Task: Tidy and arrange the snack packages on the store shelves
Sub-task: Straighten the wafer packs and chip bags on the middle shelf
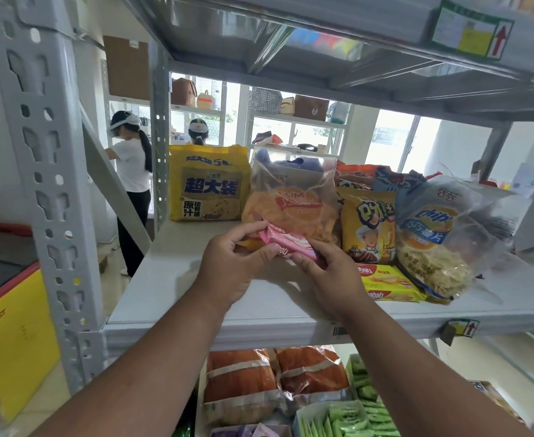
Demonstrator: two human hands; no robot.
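Both hands pinch a small pink plastic wafer packet above the middle of the grey metal shelf: the left hand grips its left end, the right hand its right end. Just behind it stands a clear orange chip bag; a flat yellow wafer packet lies near the front edge to the right

Bright backlit windows; edges warped, perhaps soft.

You hold a pink pack in both hands above the shelf: your left hand pinches its left end, your right hand grips its right end. Just behind it stands a clear chip bag, with a yellow noodle bag to its left. To the right, a yellow wafer pack lies flat beside another chip bag. On the shelf below sit orange packs and green packets.
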